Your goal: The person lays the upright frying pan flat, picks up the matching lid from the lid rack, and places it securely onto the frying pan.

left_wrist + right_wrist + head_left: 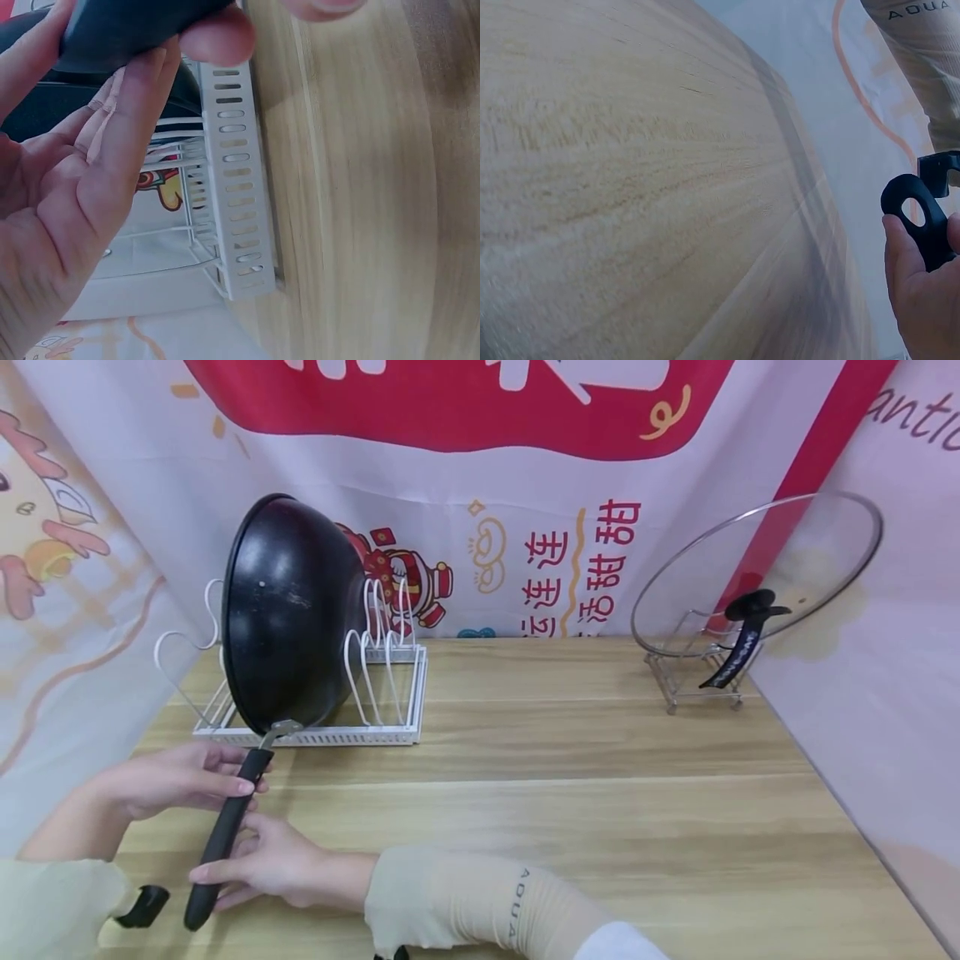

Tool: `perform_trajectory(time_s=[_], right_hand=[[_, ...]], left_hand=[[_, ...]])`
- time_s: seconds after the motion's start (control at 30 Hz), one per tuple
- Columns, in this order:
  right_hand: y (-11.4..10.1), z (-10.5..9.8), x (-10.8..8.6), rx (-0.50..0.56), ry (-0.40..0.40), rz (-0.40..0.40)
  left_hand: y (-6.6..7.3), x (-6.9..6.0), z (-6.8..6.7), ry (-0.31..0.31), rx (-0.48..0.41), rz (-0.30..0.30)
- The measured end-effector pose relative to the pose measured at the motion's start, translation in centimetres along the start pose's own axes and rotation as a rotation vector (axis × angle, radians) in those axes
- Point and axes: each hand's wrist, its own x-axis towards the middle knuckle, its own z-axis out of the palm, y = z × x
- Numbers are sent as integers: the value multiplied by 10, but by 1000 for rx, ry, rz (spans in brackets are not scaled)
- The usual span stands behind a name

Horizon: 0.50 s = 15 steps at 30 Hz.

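Observation:
A black wok stands on its edge in a white wire rack at the left of the table, its long black handle slanting toward me. My left hand holds the handle near the wok, the thumb on top and the fingers beneath. Nearer the handle's end, my right hand pinches it between thumb and fingers. In the left wrist view, the left fingers lie under the dark handle. The right wrist view shows the handle's end with its hanging hole between the right thumb and fingers.
At the back right, a glass lid with a black knob and strap leans in a small metal stand. Printed cloth hangs behind and at both sides. Bare wood tabletop lies right of the rack.

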Motion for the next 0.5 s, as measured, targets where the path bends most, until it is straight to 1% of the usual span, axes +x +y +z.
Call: perform_trajectory(time_s=[0.13, 0.23, 0.33, 0.4, 0.5], right_hand=[[2, 0, 0, -26, -11, 21], [4, 0, 1, -26, 2, 22], [3, 0, 1, -22, 5, 14], [1, -1, 2, -18, -1, 11], [0, -1, 1, -15, -12, 12]], left_hand=[[-2, 1, 4, -11, -7, 16], [-2, 1, 6, -1, 11, 27], [-1, 2, 5, 13, 16, 30], [0, 3, 4, 15, 0, 31], [0, 3, 4, 4, -48, 33]])
